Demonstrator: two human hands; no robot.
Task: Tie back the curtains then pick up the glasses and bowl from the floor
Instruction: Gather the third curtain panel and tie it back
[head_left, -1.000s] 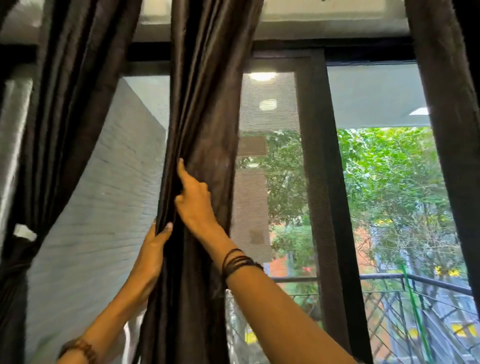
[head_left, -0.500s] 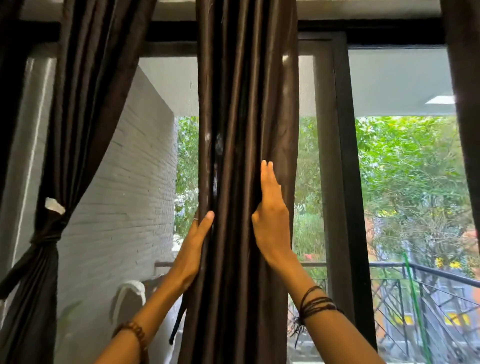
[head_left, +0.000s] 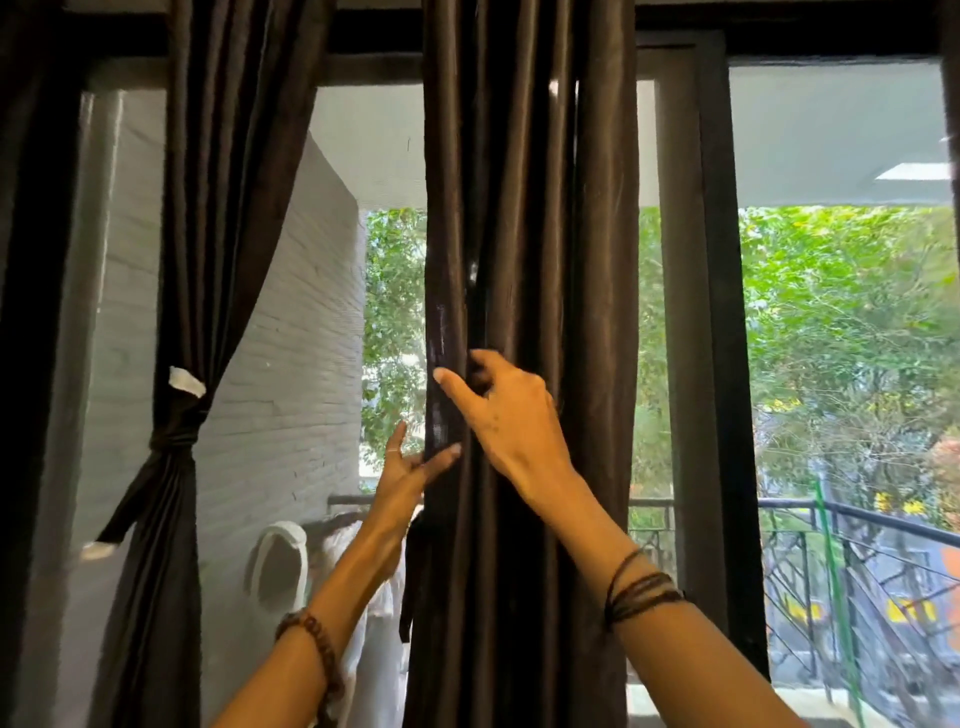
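The soft, slippery-looking middle curtain (head_left: 524, 234) is pinched in the right hand (head_left: 511, 421) and touched by the left hand's (head_left: 402, 480) spread fingers; it is best gathered at mid-height.

The dark curtain (head_left: 530, 208) is sheeny, smooth cloth; the wall (head_left: 291, 332) outside is matt painted brick.

Single head-worn view, wide-angle. It faces forward and slightly upward at a window (head_left: 831, 364), not down at the floor. Close range: the centre curtain (head_left: 524, 208) hangs within arm's reach at 12 o'clock, a tied curtain (head_left: 171, 447) at 9 o'clock. No second view to compare.
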